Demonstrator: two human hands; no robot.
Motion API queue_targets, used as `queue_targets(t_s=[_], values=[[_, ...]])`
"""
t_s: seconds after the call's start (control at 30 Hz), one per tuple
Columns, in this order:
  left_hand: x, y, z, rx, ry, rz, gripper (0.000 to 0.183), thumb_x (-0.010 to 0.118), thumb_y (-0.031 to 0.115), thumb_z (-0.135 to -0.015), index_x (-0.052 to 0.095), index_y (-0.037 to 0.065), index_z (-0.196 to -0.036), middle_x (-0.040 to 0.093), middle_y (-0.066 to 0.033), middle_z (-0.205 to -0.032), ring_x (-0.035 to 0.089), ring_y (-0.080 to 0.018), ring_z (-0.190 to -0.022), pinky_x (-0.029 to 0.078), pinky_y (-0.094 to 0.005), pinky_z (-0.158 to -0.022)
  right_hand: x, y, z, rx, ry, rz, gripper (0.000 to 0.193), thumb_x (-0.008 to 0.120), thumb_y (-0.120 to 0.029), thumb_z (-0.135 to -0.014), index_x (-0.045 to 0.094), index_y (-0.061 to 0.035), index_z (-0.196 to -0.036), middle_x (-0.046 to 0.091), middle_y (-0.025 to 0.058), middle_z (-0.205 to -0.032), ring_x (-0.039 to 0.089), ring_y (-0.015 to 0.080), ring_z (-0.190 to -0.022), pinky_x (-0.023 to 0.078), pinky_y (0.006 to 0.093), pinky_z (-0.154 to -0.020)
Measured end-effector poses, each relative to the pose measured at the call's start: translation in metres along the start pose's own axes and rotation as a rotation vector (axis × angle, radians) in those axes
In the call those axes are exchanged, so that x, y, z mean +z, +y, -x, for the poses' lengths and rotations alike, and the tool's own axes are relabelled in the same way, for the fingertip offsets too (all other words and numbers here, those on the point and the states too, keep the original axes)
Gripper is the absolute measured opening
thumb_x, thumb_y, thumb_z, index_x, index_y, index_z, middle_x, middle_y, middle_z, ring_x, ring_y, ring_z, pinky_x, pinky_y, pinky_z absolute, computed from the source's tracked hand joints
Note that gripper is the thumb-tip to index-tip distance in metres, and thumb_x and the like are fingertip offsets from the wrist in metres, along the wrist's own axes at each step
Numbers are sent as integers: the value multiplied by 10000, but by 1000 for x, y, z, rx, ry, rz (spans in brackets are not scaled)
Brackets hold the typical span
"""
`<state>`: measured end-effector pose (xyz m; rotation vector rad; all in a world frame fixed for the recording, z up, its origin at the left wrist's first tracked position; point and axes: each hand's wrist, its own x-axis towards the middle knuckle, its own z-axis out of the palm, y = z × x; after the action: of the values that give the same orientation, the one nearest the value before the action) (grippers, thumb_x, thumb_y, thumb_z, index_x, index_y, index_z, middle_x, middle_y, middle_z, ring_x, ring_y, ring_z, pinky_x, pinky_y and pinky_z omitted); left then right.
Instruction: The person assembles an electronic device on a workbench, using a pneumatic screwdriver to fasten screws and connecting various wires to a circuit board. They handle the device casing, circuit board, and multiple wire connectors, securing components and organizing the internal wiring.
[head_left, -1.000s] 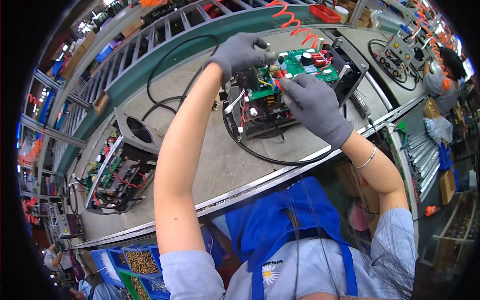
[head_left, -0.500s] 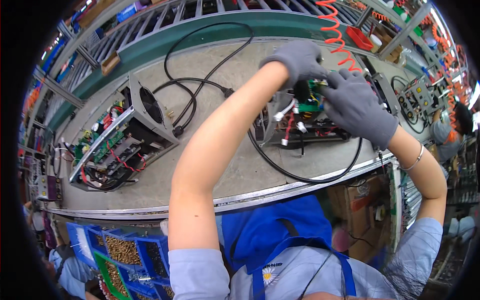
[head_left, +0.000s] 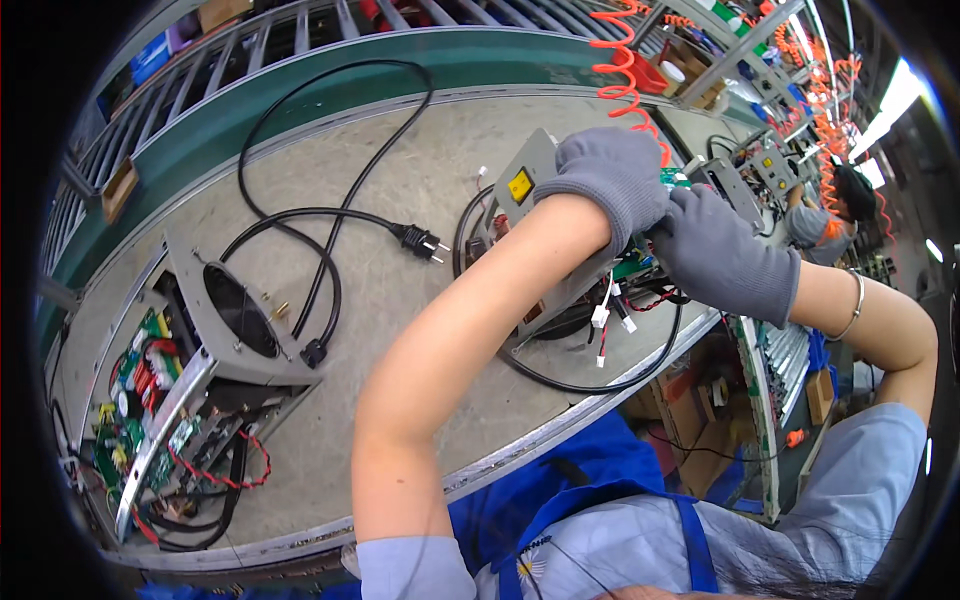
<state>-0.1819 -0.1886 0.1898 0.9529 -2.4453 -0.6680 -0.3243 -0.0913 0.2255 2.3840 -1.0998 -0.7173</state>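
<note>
Both hands wear grey knitted gloves and work close together over an open electronic unit (head_left: 560, 290) with a grey metal panel and a yellow switch (head_left: 520, 185). My left hand (head_left: 612, 185) bends over the panel's upper part, its fingers curled and their tips hidden. From the right, my right hand (head_left: 722, 252) reaches the unit's green circuit board (head_left: 630, 265), its fingers bent together near the left hand. What lies between the fingers cannot be seen. Loose wires with white connectors (head_left: 600, 317) hang from the unit's near side.
A second open unit with a fan (head_left: 240, 310) stands at the left of the bench (head_left: 400, 320). A black power cord ends in a plug (head_left: 415, 240) mid-bench. An orange coiled hose (head_left: 620, 90) hangs behind my hands. Another person (head_left: 820, 225) is at the far right.
The view has swung, shifting the left unit lower. The unit under my hands now shows its panel with the yellow switch. My hands stay close together over it.
</note>
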Motion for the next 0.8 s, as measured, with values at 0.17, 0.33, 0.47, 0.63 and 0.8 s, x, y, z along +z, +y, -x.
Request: queue_targets(t_s=[0.17, 0.33, 0.47, 0.63, 0.8], values=[[-1, 2, -1, 10, -53, -43, 405, 618, 385, -804, 696, 44, -1007, 695, -196, -1014, 669, -360, -979, 520, -442, -859, 2, 1, -5, -44, 43, -23, 144, 658, -123, -725, 670, -29, -832, 621, 147, -929, 601, 281, -897, 454, 394, -700], [-1, 0, -6, -23, -70, -58, 419, 625, 412, -813, 708, 57, -1018, 693, -195, -1043, 663, -358, -1009, 512, -443, -878, 17, 20, -16, -173, 78, -56, 69, 663, -140, -673, 685, -76, -681, 625, 100, -705, 632, 281, -738, 477, 401, -639], [-2, -3, -6, -14, -24, -74, 383, 624, 370, -813, 721, 59, -1014, 696, -203, -1040, 673, -357, -985, 524, -440, -855, 2, 26, -23, -203, 2, -99, 80, 678, -149, -661, 703, -83, -699, 637, 127, -722, 645, 302, -759, 502, 416, -663], [6, -8, -15, -25, -37, -110, 432, 634, 406, -798, 715, 82, -1073, 695, -194, -1058, 665, -359, -1001, 512, -434, -871, -1, 23, -22, -165, -65, -97, 52, 675, -96, -664, 696, -63, -699, 646, 152, -741, 655, 323, -762, 518, 436, -665], [2, 0, -7, -2, 21, -45, 394, 634, 346, -787, 722, 43, -1023, 697, -211, -1031, 675, -356, -963, 526, -417, -842, -8, 19, -15, -180, -60, -40, 65, 644, -96, -692, 690, -76, -733, 625, 147, -748, 635, 326, -718, 500, 438, -634]])
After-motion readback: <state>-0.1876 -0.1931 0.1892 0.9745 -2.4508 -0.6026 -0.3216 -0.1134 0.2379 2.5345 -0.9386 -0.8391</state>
